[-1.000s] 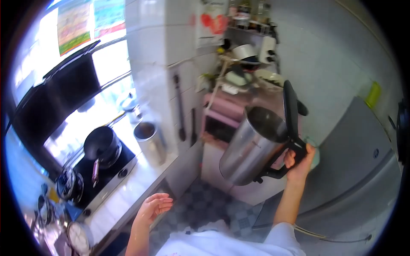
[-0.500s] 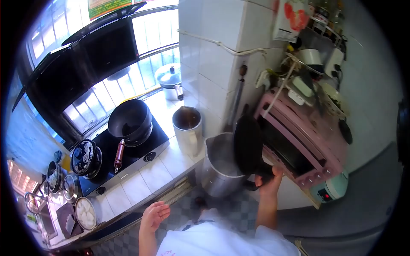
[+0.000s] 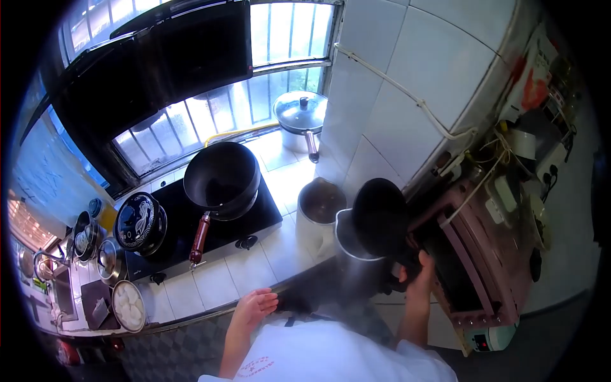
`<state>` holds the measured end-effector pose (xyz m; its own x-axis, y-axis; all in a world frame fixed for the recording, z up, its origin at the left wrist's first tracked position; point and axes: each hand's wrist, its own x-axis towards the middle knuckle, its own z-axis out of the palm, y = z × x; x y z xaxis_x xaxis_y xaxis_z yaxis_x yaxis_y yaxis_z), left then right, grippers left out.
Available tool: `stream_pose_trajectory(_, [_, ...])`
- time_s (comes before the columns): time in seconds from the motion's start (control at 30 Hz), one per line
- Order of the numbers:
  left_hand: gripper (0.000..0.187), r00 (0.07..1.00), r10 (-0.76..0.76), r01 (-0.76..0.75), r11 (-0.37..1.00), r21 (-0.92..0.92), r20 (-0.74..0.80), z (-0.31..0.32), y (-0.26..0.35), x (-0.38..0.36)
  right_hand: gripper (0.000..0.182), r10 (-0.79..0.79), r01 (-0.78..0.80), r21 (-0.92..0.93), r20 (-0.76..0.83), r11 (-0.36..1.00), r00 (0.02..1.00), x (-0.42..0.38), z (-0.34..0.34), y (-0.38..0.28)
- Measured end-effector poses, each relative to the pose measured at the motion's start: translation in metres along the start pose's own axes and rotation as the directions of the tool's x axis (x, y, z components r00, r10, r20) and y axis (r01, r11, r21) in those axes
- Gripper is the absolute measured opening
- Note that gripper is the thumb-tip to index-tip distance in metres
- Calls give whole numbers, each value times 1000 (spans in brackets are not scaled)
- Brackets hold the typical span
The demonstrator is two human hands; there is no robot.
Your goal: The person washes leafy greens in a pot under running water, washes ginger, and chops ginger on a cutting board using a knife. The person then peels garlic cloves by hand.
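Note:
My right hand [image 3: 417, 272] is wrapped round the black handle of a metal jug [image 3: 356, 254], whose black lid [image 3: 380, 216] stands raised. The jug is held over the counter's front edge, close to a white pitcher [image 3: 313, 232] with brownish contents. My left hand [image 3: 256, 307] is raised before the counter, fingers stretched out, holding nothing. Left of the pitcher, a dark wok [image 3: 223, 178] with a red-brown handle sits on the black stove [image 3: 175, 197], beside a black patterned pot [image 3: 139, 223].
A lidded pot [image 3: 299, 118] stands by the window. At right is a pink oven [image 3: 474, 254] with dishes on top and a pale green appliance [image 3: 490, 339] below it. A bowl of white pieces [image 3: 129, 307] sits at the counter's left front. A tiled wall [image 3: 401, 83] juts out behind the pitcher.
The view has turned right and closer to the stove. My right hand and the jug have come nearer to the white pitcher. My left hand stays stretched out and empty.

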<state>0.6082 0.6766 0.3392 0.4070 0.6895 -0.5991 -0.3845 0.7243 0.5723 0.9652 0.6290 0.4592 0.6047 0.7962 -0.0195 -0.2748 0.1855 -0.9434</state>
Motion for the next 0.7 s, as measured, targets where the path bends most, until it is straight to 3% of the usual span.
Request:
stream_pose_trajectory(0.13, [27,999,-28,29,999,25,-20,-14,23,11,45,-25,27,-155,15,988,1000,9,26,-21])
stream_pose_trajectory(0.2, [27,1000,-23,23,999,35,-4,-22,36,18,41,2,52,-315,169,948,986,17,31,-28])
stream_pose_trajectory(0.23, [26,1000,-5,5,998,61,-12,-24,43,20,29,42,1,-284,145,959,988,20,34,-31])
stream_pose_trajectory(0.27, [26,1000,16,-14,996,86,-22,-27,51,21,29,36,6,-287,142,958,989,21,39,-34])
stream_pose_trajectory(0.33, [26,1000,27,-26,997,70,-14,-29,64,22,19,72,9,-492,145,871,987,23,52,-42])
stream_pose_trajectory(0.47, [24,999,44,-44,999,16,-20,-39,73,26,15,125,-53,-628,71,777,990,25,69,-50])
stream_pose_trajectory(0.7, [23,998,55,-54,998,-44,18,-56,72,35,13,103,-35,-700,55,713,993,30,84,-54])
